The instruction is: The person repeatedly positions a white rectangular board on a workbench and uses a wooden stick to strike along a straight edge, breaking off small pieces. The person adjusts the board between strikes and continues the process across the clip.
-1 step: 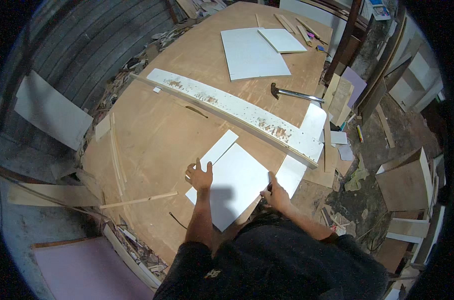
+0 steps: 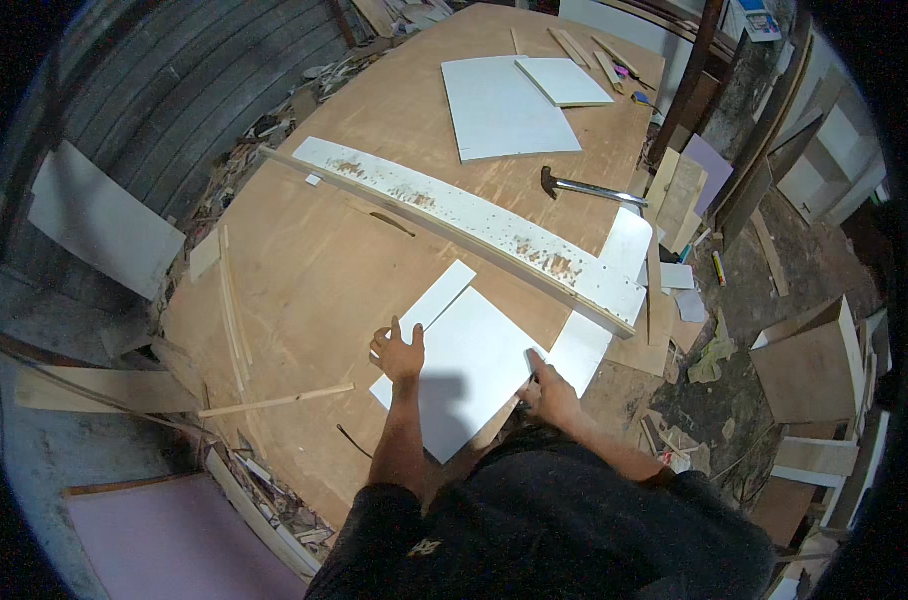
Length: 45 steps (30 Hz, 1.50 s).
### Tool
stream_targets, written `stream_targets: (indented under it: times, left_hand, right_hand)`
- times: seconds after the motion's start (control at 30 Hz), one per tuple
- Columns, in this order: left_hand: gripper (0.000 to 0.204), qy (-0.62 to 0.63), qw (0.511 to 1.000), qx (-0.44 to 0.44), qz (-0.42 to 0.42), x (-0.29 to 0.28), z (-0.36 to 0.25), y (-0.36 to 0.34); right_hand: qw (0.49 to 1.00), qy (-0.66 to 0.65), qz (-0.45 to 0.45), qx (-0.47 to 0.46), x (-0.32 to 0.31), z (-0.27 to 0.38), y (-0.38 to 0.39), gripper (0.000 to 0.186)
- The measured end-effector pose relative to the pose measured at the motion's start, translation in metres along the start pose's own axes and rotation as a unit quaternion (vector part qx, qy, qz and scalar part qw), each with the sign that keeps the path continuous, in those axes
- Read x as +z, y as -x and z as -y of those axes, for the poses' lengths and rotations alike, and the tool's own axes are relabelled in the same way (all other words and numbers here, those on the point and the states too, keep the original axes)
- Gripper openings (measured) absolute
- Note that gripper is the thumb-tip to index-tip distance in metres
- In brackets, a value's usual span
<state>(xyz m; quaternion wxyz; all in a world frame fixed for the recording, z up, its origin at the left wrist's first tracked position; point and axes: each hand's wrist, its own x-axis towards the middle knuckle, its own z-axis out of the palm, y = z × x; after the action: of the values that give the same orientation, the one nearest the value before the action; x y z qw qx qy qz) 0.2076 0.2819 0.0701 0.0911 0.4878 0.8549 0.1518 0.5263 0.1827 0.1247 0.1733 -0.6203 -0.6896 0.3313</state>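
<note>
At the near edge of the worktable (image 2: 304,275), one white panel (image 2: 484,350) and one narrow white strip (image 2: 442,296) lie beneath the person's left hand (image 2: 399,352), its fingers spread. The right hand (image 2: 552,390) curls at the panel's right edge; whether it grips anything cannot be told. Beyond, one long scuffed board (image 2: 454,220) blocks the way to one hammer (image 2: 596,189) and two overlapping white sheets (image 2: 499,115).

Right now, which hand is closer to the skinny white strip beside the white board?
The left hand. It is over the nearer end of the white strip. The right hand is farther off, at the opposite edge of the white board.
</note>
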Motion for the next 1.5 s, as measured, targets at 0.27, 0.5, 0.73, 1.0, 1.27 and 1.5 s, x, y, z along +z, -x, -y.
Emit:
stream_targets:
  times: [0.27,0.5,0.73,1.0,1.27,1.5]
  left_hand:
    - [0.073,-0.027,0.999,-0.019,-0.012,0.005,-0.021,0.008]
    - [0.068,-0.038,0.999,-0.022,-0.009,0.014,-0.032,-0.003]
    - [0.069,-0.018,0.996,-0.013,-0.084,0.040,-0.028,-0.008]
    - [0.079,0.026,0.995,0.044,-0.091,0.038,-0.021,-0.026]
    - [0.079,-0.025,0.997,0.077,0.001,0.019,-0.018,-0.019]
    - [0.073,-0.057,0.992,0.111,-0.033,0.028,-0.023,-0.026]
  right_hand:
    - [0.973,0.199,0.056,-0.105,-0.002,-0.007,-0.010,0.072]
    - [0.965,0.236,0.015,-0.115,-0.028,-0.031,-0.051,0.063]
    - [0.907,0.220,0.118,-0.339,-0.012,-0.015,-0.030,0.086]
    - [0.907,0.277,0.093,-0.304,0.026,-0.004,-0.057,0.084]
    - [0.900,0.289,0.098,-0.312,0.028,-0.006,-0.065,0.083]
    - [0.876,0.321,0.114,-0.342,0.026,-0.001,-0.083,0.083]
